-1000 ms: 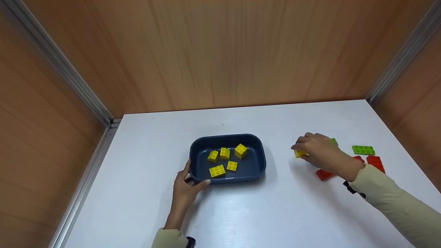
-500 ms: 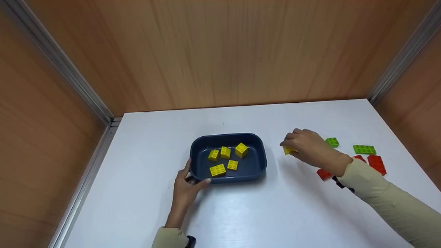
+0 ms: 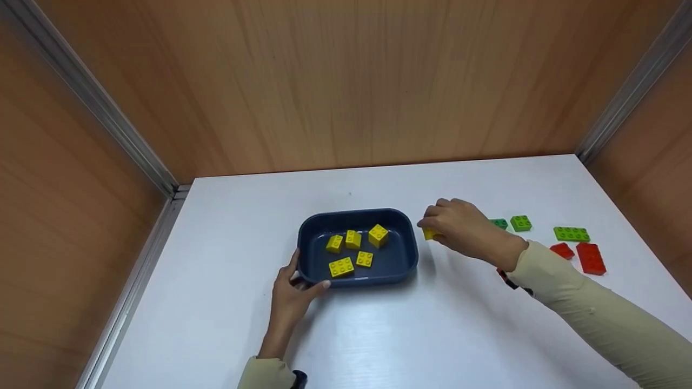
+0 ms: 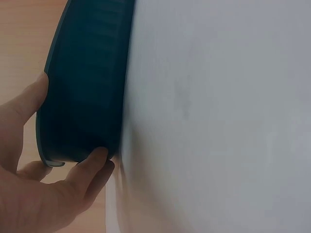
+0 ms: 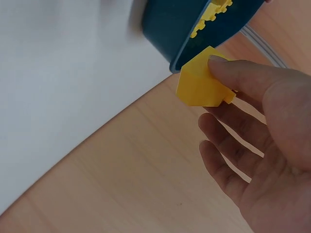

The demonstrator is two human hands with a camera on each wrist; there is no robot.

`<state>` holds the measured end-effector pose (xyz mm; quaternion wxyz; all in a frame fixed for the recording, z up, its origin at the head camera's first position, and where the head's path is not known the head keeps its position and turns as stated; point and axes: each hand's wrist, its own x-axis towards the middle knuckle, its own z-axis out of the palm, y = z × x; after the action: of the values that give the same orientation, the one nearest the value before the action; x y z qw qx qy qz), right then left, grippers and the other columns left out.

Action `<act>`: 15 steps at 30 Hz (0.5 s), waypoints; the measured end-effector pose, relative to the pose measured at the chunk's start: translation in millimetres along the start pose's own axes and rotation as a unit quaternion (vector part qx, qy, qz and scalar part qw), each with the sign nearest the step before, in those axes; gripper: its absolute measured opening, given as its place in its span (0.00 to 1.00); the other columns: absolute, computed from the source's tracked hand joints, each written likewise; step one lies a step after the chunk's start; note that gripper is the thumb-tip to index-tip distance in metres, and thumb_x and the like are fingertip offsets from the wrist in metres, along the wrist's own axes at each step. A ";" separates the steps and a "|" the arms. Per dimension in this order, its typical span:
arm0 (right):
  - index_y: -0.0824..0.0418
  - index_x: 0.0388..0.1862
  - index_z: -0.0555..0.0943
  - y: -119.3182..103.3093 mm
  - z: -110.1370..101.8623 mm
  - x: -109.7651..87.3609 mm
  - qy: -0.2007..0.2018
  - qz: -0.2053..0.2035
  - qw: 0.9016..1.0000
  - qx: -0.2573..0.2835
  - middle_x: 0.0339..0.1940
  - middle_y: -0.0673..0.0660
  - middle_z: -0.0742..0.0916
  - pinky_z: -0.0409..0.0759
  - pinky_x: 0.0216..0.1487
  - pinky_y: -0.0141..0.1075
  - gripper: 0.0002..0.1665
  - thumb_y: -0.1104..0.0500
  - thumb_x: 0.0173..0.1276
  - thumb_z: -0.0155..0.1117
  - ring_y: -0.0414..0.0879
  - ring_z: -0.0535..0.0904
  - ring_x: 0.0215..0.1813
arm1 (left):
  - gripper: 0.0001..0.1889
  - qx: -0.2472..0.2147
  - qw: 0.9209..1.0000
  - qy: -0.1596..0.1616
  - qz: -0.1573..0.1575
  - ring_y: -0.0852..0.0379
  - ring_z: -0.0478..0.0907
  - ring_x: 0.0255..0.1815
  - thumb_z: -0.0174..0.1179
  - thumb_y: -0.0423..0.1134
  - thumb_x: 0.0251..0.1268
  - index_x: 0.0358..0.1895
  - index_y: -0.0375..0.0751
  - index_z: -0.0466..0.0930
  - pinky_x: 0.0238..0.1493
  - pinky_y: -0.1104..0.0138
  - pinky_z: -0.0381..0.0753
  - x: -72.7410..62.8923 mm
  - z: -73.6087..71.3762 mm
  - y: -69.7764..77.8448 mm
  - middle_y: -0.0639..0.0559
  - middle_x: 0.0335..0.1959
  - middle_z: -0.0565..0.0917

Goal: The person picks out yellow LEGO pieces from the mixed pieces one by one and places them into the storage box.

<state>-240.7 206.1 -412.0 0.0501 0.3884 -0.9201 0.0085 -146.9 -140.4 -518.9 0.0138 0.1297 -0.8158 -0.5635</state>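
Observation:
Between thumb and fingers, my right hand (image 3: 467, 229) pinches a yellow toy brick (image 5: 201, 80), just right of the dark blue tray (image 3: 357, 282). In the right wrist view the brick overlaps the tray's rim, and the other fingers are loosely bent below it. My left hand (image 3: 292, 297) grips the tray's near left corner, the thumb on the front rim and fingers along the left end. The left wrist view shows fingertips (image 4: 99, 155) against the tray wall. Inside the tray lie several yellow bricks (image 3: 341, 267), spread apart.
To the right on the white table (image 3: 227, 232) lie green bricks (image 3: 571, 234) and red bricks (image 3: 591, 258); my right forearm partly covers one red brick. Wooden panels (image 3: 367, 81) rise behind the table and at both sides.
My right hand has moved left with the yellow brick, from near the green and red bricks to beside the tray. The left hand and tray have stayed put.

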 end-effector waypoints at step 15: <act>0.56 0.55 0.91 -26.6 5.7 35.4 -0.022 -0.030 0.999 0.006 0.49 0.55 0.92 0.87 0.56 0.46 0.20 0.62 0.64 0.81 0.52 0.85 0.50 | 0.54 -0.007 1.000 0.000 0.009 0.35 0.76 0.68 0.80 0.36 0.57 0.85 0.45 0.57 0.68 0.51 0.80 0.5 -0.4 -0.2 0.33 0.70 0.71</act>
<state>-246.7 162.0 -414.8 0.0276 0.4162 -0.9088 0.0035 -147.4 -140.9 -519.1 0.0202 0.1220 -0.8130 -0.5690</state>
